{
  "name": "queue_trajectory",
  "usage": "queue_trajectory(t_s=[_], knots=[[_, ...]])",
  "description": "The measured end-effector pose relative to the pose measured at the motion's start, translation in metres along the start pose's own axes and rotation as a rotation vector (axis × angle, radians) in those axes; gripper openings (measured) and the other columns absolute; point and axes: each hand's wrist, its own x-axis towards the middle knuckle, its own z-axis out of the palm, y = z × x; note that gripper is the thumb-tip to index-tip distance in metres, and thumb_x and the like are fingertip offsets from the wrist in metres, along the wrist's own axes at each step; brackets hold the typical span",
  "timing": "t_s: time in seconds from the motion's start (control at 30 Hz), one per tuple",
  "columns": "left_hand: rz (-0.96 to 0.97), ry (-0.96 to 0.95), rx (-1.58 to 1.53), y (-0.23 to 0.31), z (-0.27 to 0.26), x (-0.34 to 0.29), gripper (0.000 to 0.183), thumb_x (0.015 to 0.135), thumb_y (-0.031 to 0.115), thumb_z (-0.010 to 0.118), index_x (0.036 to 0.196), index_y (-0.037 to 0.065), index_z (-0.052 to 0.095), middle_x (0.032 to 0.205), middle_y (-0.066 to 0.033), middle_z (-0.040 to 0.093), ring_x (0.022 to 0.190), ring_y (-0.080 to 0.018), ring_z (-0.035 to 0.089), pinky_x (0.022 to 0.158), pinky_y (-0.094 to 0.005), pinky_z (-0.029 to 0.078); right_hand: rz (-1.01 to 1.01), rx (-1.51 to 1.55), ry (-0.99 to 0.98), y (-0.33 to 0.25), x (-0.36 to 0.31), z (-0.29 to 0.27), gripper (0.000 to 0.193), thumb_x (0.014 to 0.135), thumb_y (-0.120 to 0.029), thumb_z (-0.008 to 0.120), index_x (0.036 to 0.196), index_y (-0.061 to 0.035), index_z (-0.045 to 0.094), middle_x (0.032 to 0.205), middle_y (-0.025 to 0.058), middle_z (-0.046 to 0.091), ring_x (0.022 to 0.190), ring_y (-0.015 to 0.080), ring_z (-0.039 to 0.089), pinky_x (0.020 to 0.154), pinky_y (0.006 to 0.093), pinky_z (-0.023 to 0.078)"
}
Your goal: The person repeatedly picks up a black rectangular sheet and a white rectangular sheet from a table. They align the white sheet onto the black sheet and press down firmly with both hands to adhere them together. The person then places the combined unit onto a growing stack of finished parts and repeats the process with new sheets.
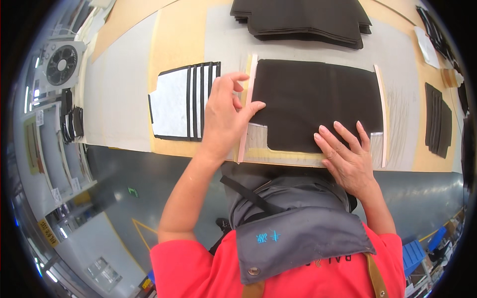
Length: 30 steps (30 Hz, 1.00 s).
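A flat black panel [318, 99] with notched lower corners lies on the table between two pale guide strips, the left strip [248, 99] and the right strip [380, 109]. My left hand [226, 111] is at the panel's left edge, its thumb on the black surface and its other fingers raised and curled apart over the left strip. Spread flat, my right hand [348, 156] rests its fingertips on the panel's lower right part. Just left of my left hand lies a white panel with black edging and several black stripes [171, 107], partly covered by that hand.
A stack of black panels [303, 22] sits at the table's far side. Several dark pieces [438, 121] lie overlapped at the right, near a tape roll [451, 78]. A fan [62, 64] stands beyond the table's left end. The table's near edge [198, 150] runs close to my body.
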Motion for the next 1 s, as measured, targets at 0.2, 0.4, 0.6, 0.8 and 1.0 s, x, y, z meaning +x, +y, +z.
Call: queue_trajectory(t_s=[0.2,0.4,0.6,0.8,1.0], knots=[[0.432,0.124,0.364,-0.009,0.02,-0.018,0.039,0.087,0.004,0.079,0.124,0.012,0.073,0.13,-0.0025,0.069,0.096,-0.026,0.062,0.086,-0.0361,0.056,-0.002,0.013,0.005,-0.001,0.0,-0.001,0.061,0.09,-0.026,0.078,0.149,-0.0223,0.063,0.158,-0.0083,0.056,0.148,0.021,0.046,0.13,0.0566,0.02],[0.46,0.162,0.594,-0.011,0.03,-0.026,0.041,0.086,0.003,0.077,0.125,0.012,0.073,0.131,0.0019,0.071,0.089,-0.0222,0.061,0.079,-0.0333,0.056,0.002,0.018,-0.005,-0.002,0.001,-0.001,0.062,0.09,-0.027,0.077,0.149,-0.0222,0.062,0.158,-0.0082,0.056,0.148,0.0204,0.045,0.13,0.0566,0.02],[0.464,0.141,0.637,-0.003,0.028,-0.026,0.039,0.087,0.001,0.073,0.125,0.008,0.071,0.129,-0.0015,0.07,0.097,-0.0245,0.062,0.085,-0.0363,0.054,-0.002,0.034,0.009,-0.002,0.0,0.0,0.064,0.088,-0.027,0.079,0.15,-0.0225,0.062,0.158,-0.0077,0.056,0.149,0.02,0.045,0.13,0.0563,0.02],[0.479,0.048,0.56,0.027,0.033,-0.009,0.035,0.09,0.0,0.07,0.125,0.006,0.07,0.13,-0.0095,0.066,0.12,-0.0312,0.062,0.103,-0.0437,0.047,0.002,0.044,0.028,0.002,-0.005,0.004,0.066,0.089,-0.032,0.08,0.151,-0.0236,0.061,0.158,-0.0082,0.055,0.149,0.0176,0.045,0.13,0.0559,0.019],[0.752,0.017,0.358,0.048,0.084,0.019,0.041,0.091,0.001,0.07,0.131,0.006,0.066,0.133,-0.0094,0.064,0.129,-0.0308,0.06,0.108,-0.044,0.046,-0.014,-0.005,0.101,0.005,-0.004,0.008,0.061,0.091,-0.038,0.077,0.148,-0.0264,0.063,0.155,-0.009,0.057,0.147,0.0163,0.047,0.13,0.0566,0.018]])
